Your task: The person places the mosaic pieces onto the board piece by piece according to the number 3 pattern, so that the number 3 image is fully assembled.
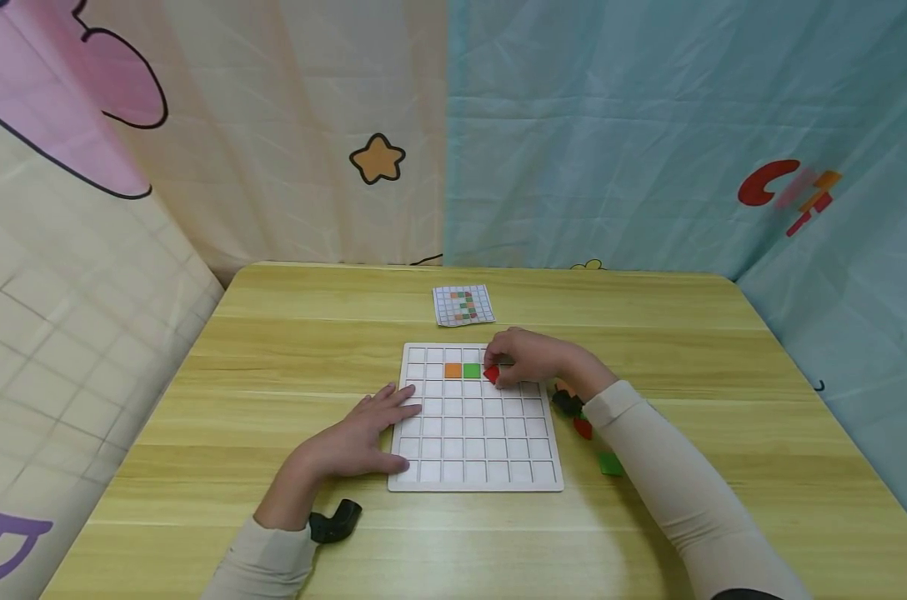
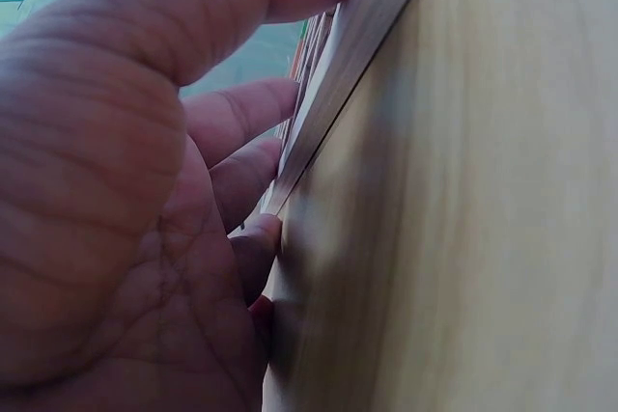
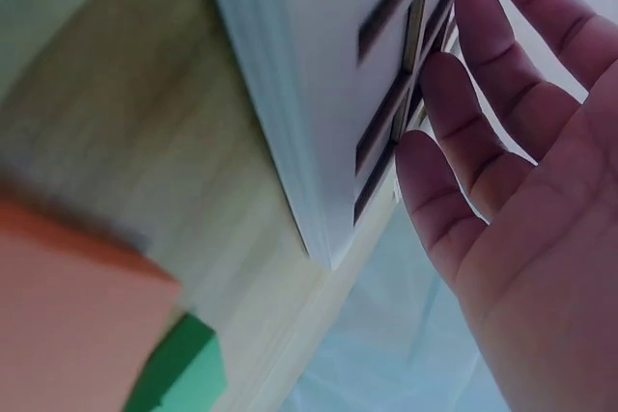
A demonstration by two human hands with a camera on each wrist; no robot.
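Observation:
A white grid board (image 1: 474, 450) lies flat on the table. In its second row sit an orange square tile (image 1: 453, 371) and a green square tile (image 1: 472, 371) side by side. My right hand (image 1: 528, 357) pinches a red tile (image 1: 492, 374), tilted, just right of the green one; in the right wrist view only a bit of red shows at the fingertips. My left hand (image 1: 358, 435) rests on the board's left edge with fingers spread and thumb near the lower corner. In the left wrist view its fingertips touch the board's side (image 2: 338, 74).
Behind the board lies a small printed grid card (image 1: 463, 306) with a coloured pattern. Right of the board, partly under my right forearm, are loose pieces: a red one (image 1: 583, 428), a green one (image 1: 610, 464) and an orange one (image 3: 77, 315). Patterned curtains (image 1: 633, 142) surround the table.

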